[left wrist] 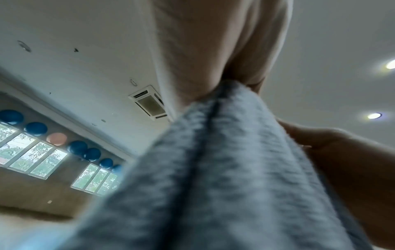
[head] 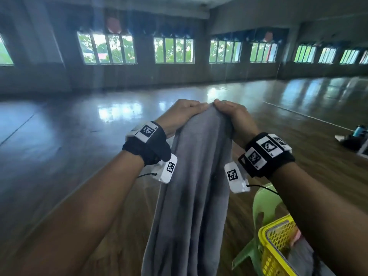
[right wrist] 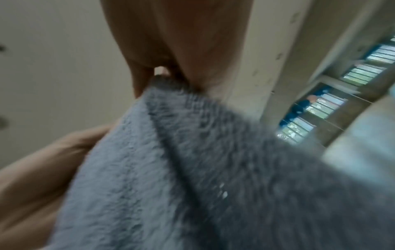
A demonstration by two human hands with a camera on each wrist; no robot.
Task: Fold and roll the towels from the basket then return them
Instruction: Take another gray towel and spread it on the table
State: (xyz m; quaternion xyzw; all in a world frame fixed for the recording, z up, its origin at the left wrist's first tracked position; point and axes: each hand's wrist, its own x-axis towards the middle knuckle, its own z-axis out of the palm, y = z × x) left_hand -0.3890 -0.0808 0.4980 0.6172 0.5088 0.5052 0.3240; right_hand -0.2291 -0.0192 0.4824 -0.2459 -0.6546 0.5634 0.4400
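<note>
A grey fleecy towel (head: 195,186) hangs in long folds in front of me, raised above a wooden table. My left hand (head: 180,114) and right hand (head: 232,114) are close together at its top edge, each pinching the cloth. The left wrist view shows my left hand (left wrist: 215,55) pinching the towel (left wrist: 224,169) from above, with the other hand at the right. In the right wrist view my right hand (right wrist: 183,45) pinches the towel's (right wrist: 192,169) top corner. A yellow perforated basket (head: 276,248) stands at the lower right with more cloth in it.
The basket sits on a light green plastic chair (head: 260,212) to my right. A long wooden table (head: 111,226) runs away under the towel. Beyond it is a wide shiny floor and a wall of windows. A blue bottle (head: 359,130) and a bag lie far right.
</note>
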